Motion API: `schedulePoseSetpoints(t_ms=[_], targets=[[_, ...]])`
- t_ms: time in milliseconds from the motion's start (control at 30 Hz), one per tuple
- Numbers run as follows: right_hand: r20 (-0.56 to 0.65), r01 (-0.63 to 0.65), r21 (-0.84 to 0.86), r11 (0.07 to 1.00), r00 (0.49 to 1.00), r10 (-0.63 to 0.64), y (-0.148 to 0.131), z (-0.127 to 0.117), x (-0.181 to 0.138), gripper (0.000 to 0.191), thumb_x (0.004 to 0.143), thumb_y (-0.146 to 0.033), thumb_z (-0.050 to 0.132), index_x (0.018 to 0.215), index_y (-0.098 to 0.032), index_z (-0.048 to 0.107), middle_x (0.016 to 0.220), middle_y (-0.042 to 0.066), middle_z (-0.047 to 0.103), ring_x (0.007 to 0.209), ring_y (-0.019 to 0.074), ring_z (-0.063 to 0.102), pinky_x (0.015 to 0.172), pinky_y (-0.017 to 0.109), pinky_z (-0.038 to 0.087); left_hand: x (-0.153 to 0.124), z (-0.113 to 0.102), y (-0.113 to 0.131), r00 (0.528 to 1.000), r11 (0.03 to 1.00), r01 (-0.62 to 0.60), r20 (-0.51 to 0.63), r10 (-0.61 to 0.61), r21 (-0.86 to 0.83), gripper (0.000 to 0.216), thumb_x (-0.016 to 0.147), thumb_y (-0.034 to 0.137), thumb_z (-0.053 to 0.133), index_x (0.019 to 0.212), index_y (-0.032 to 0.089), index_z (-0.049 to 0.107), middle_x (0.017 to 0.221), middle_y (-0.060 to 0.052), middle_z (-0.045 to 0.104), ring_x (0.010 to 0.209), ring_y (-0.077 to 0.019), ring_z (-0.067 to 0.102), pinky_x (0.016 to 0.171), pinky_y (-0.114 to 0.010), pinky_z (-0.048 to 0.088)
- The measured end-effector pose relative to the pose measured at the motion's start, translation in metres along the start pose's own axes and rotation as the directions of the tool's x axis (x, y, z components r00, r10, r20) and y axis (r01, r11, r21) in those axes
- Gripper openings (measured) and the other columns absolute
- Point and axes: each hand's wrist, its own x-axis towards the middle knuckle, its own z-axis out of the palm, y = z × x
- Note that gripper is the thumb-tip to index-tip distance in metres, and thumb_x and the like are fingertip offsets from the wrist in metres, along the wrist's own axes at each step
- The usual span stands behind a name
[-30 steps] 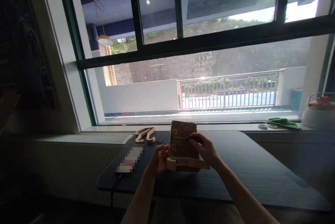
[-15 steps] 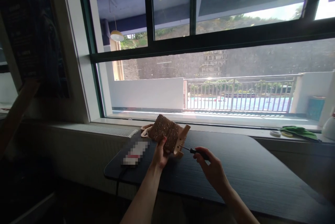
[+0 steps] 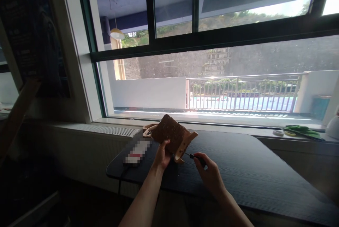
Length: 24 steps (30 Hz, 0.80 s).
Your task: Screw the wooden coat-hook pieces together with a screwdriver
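My left hand (image 3: 163, 154) is wrapped round the lower side of a brown, speckled block (image 3: 171, 129), holding it tilted above the dark table. A pale wooden end piece (image 3: 184, 146) with small holes and projecting arms sits on the block's right end. My right hand (image 3: 210, 170) grips the black handle of a screwdriver (image 3: 198, 158). Its thin shaft points left, and the tip meets the end piece near a hole; whether a screw is there is too small to tell. Behind the block lies a pale, curved wooden piece (image 3: 148, 130), partly hidden.
The dark table (image 3: 254, 170) stands against the window sill. A blurred-out pale item (image 3: 137, 152) lies at its left. On the sill at right are a green cloth (image 3: 302, 131) and a white roll (image 3: 278, 133). A radiator grille (image 3: 113, 129) runs along the left.
The block and its end piece have turned, so the end piece's arm reaches further right. My right hand has shifted slightly left and down with the screwdriver, its handle now tilted more steeply.
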Motion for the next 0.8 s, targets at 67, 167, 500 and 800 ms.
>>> schedulePoseSetpoints(t_ms=[67, 167, 500, 800], targets=[[-0.005, 0.006, 0.014, 1.000, 1.000, -0.006, 0.000, 0.000, 0.000, 0.021, 0.080, -0.036, 0.051, 0.091, -0.021, 0.061, 0.085, 0.005, 0.066, 0.076, 0.0196, 0.059, 0.069, 0.029, 0.046, 0.000, 0.000, 0.000, 1.000, 1.000, 0.000, 0.021, 0.000, 0.007, 0.031, 0.070, 0.021, 0.063, 0.101, 0.020, 0.057, 0.106, -0.006, 0.063, 0.095, -0.0201, 0.059, 0.086, -0.033, 0.046], [-0.001, 0.013, 0.031, 0.999, 1.000, -0.013, -0.002, -0.001, 0.000, 0.021, 0.080, -0.036, 0.051, 0.090, -0.021, 0.061, 0.084, 0.005, 0.066, 0.075, 0.0199, 0.060, 0.069, 0.029, 0.047, 0.000, 0.001, 0.000, 1.000, 1.000, 0.005, 0.026, -0.006, 0.028, 0.030, 0.071, 0.021, 0.062, 0.100, 0.018, 0.058, 0.104, -0.007, 0.063, 0.092, -0.0201, 0.060, 0.084, -0.033, 0.047], [-0.009, 0.070, -0.111, 0.991, 0.997, -0.071, -0.002, -0.003, -0.003, 0.022, 0.082, -0.036, 0.046, 0.092, -0.023, 0.061, 0.088, 0.006, 0.066, 0.077, 0.0200, 0.061, 0.069, 0.029, 0.046, -0.009, 0.005, -0.011, 0.998, 0.959, -0.005, 0.067, -0.015, 0.284, 0.030, 0.057, 0.011, 0.071, 0.086, 0.015, 0.063, 0.082, -0.004, 0.067, 0.075, -0.0183, 0.061, 0.072, -0.029, 0.045], [0.128, 0.215, -0.342, 0.915, 0.975, -0.181, -0.007, -0.002, -0.006, 0.020, 0.085, -0.027, 0.042, 0.095, -0.023, 0.058, 0.089, 0.006, 0.065, 0.080, 0.0189, 0.059, 0.068, 0.028, 0.043, -0.013, 0.012, -0.013, 1.000, 0.966, -0.010, 0.010, 0.008, 0.260, 0.018, 0.056, 0.006, 0.064, 0.072, 0.016, 0.062, 0.070, 0.001, 0.065, 0.065, -0.0139, 0.056, 0.063, -0.025, 0.042]])
